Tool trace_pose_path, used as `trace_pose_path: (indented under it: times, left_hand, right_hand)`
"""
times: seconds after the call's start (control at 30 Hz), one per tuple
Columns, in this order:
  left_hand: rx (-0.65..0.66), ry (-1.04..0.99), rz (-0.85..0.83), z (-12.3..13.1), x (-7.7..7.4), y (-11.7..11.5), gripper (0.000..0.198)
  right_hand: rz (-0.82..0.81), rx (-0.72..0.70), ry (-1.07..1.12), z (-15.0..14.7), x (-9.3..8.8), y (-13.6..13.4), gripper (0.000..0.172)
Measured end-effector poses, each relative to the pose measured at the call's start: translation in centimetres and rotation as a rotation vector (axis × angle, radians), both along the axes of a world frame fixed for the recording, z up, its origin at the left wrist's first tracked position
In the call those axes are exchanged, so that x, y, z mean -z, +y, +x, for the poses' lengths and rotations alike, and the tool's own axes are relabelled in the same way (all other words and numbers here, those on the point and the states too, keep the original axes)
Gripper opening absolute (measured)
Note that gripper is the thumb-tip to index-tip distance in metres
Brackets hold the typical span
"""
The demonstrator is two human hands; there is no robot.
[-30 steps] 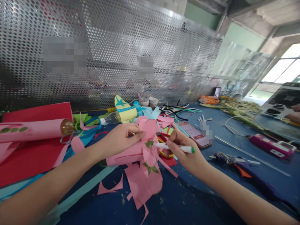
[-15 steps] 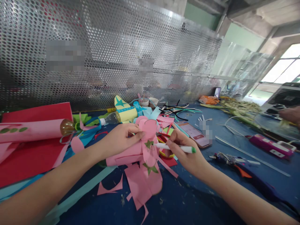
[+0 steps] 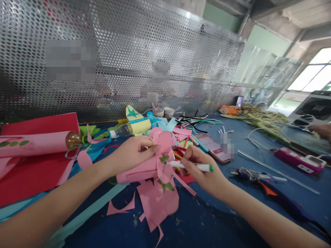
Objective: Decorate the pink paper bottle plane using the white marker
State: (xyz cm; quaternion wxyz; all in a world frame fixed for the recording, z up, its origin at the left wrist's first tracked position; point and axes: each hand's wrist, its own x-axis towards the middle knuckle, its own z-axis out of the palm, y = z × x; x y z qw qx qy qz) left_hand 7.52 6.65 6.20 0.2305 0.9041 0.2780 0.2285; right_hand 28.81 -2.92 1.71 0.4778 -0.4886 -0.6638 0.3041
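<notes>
My left hand (image 3: 138, 153) is closed on a pink paper piece (image 3: 164, 141) with rounded lobes, the thumb pressed on its surface. It joins a pink paper-wrapped tube (image 3: 139, 170) lying under that hand. Two dark green stars mark the pink paper, an upper star (image 3: 163, 158) and a lower star (image 3: 166, 186). In the fingers of my right hand (image 3: 200, 165) is a white marker (image 3: 190, 166) with a green end. Its tip points left and meets the paper beside the upper star. Pink paper scraps (image 3: 152, 203) lie below.
Left, another pink-wrapped bottle (image 3: 38, 144) rests on red card (image 3: 28, 179). Behind my hands is a yellow paper-wrapped bottle (image 3: 139, 126). Right lie a phone (image 3: 212, 146), a glue gun (image 3: 274, 191) and a purple power strip (image 3: 298, 161). A perforated metal screen (image 3: 124, 62) stands behind.
My right hand has shifted slightly left and down, bringing the marker tip lower beside the upper star. My left hand and the pink paper have hardly moved.
</notes>
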Motion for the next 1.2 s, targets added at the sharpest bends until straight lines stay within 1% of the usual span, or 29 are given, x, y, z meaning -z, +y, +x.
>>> trace_pose_path:
  times: [0.13,0.3,0.47,0.6,0.73,0.83,1.1,1.2]
  left_hand:
    - [0.004,0.01,-0.005,-0.01,-0.09,-0.05,0.039]
    - [0.004,0.01,-0.018,0.03,-0.08,-0.04,0.036]
    - [0.01,0.006,-0.021,0.04,0.0,-0.04,0.037]
    - [0.001,0.009,-0.025,0.07,-0.03,-0.05,0.036]
    - [0.008,0.008,-0.027,0.04,-0.03,-0.03,0.037]
    - [0.012,0.007,-0.026,0.02,-0.04,0.01,0.038]
    - [0.008,0.014,-0.027,0.01,0.05,0.08,0.039]
    - [0.009,0.007,-0.031,-0.01,0.08,0.05,0.037]
  right_hand:
    - [0.008,-0.009,0.044,-0.1,-0.23,-0.08,0.02]
    - [-0.011,-0.008,0.004,-0.11,-0.31,-0.09,0.019]
    - [-0.004,-0.013,0.027,-0.12,-0.34,-0.14,0.019]
    - [-0.018,-0.011,-0.012,-0.17,-0.33,-0.15,0.018]
    - [0.024,0.001,0.048,-0.13,-0.41,0.0,0.02]
    - [0.019,-0.014,0.065,-0.1,-0.47,0.03,0.019]
    - [0.029,0.01,0.059,-0.12,-0.36,0.09,0.02]
    - [0.03,0.004,0.019,-0.12,-0.26,0.1,0.019]
